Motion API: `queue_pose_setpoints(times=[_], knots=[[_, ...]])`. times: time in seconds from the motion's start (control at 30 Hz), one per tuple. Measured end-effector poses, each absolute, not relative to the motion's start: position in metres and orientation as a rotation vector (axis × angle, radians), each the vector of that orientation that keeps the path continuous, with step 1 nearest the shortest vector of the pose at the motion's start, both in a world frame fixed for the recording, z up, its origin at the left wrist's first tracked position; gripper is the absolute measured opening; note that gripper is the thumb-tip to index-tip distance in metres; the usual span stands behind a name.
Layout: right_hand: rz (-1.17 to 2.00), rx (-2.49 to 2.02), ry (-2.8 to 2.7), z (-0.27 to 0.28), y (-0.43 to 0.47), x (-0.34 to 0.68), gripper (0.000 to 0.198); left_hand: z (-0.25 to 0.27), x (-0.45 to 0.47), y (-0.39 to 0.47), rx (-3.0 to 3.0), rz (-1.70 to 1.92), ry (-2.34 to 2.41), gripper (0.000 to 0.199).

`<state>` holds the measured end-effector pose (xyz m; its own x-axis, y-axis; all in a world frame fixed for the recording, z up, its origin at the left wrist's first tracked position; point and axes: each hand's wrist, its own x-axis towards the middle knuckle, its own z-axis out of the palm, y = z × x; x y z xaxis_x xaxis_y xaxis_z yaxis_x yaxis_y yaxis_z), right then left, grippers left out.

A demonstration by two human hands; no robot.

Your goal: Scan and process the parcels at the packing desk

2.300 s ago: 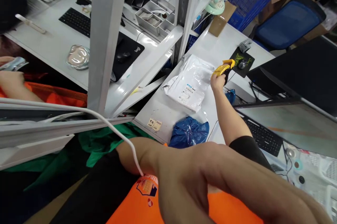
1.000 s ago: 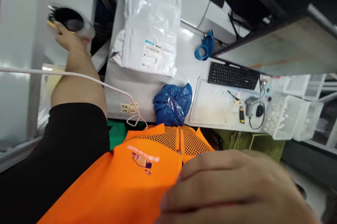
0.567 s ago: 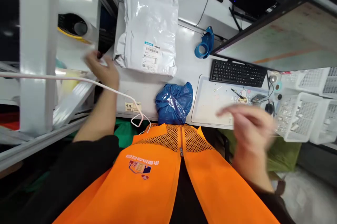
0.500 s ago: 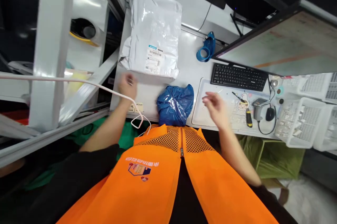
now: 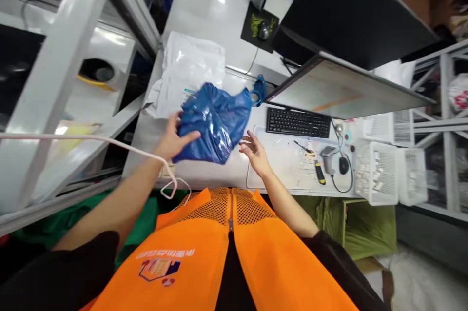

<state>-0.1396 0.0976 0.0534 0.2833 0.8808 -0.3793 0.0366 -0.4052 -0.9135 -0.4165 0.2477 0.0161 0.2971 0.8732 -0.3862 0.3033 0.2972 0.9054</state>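
Note:
A shiny blue plastic bag [image 5: 215,123] with a bulky shape is raised above the table, in front of the white parcel. My left hand [image 5: 173,140] grips its left edge, thumb on top and fingers tucked behind it. Just off the bag's lower right side is my right hand [image 5: 254,155], fingers apart and holding nothing. The white plastic-wrapped parcel [image 5: 193,60] lies on the table behind, its label mostly covered by the bag. A white cord [image 5: 109,141] runs across my left forearm.
A blue tape dispenser [image 5: 259,87], a keyboard [image 5: 298,122], a scanner [image 5: 328,157] and a yellow-black cutter [image 5: 320,173] lie to the right. The monitor [image 5: 351,91] overhangs them. White baskets [image 5: 383,189] stand at the far right; a metal frame [image 5: 66,72] borders the left.
My left hand has taken hold of the blue bag, which has risen off the table edge and moved toward the white parcel. My right hand has come closer to it. The view has shifted.

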Motion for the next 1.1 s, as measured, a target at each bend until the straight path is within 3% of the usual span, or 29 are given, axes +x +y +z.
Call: queue_pose_setpoints(times=[0.23, 0.43, 0.5, 0.57, 0.7, 0.9, 1.1], knots=[[0.944, -1.933, -0.511, 0.077, -0.01, -0.064, 0.079, 0.094, -0.385, 0.383, 2.015, 0.896, 1.893, 0.091], [0.844, -2.057, -0.315, 0.078, -0.11, -0.021, 0.074, 0.05, -0.282, 0.39, 2.08, 0.358, 1.749, 0.054], [0.825, -2.057, -0.34, 0.084, -0.132, 0.004, 0.072, 0.031, -0.257, 0.382, 2.112, 0.218, 1.661, 0.051], [0.758, -2.07, -0.402, 0.092, -0.157, 0.048, 0.068, 0.02, -0.246, 0.374, 2.139, 0.202, 1.675, 0.06], [0.37, -2.275, -0.648, 0.1, -0.213, 0.195, 0.06, 0.007, -0.257, 0.336, 2.253, 0.352, 1.789, 0.073], [-0.213, -2.462, -1.184, 0.036, -0.232, 0.398, 0.059, -0.058, -0.251, 0.191, 2.289, 0.613, 1.807, 0.051], [-0.408, -2.383, -1.382, -0.055, -0.238, 0.456, 0.066, -0.103, -0.145, 0.105, 2.312, 0.882, 1.496, 0.033]])
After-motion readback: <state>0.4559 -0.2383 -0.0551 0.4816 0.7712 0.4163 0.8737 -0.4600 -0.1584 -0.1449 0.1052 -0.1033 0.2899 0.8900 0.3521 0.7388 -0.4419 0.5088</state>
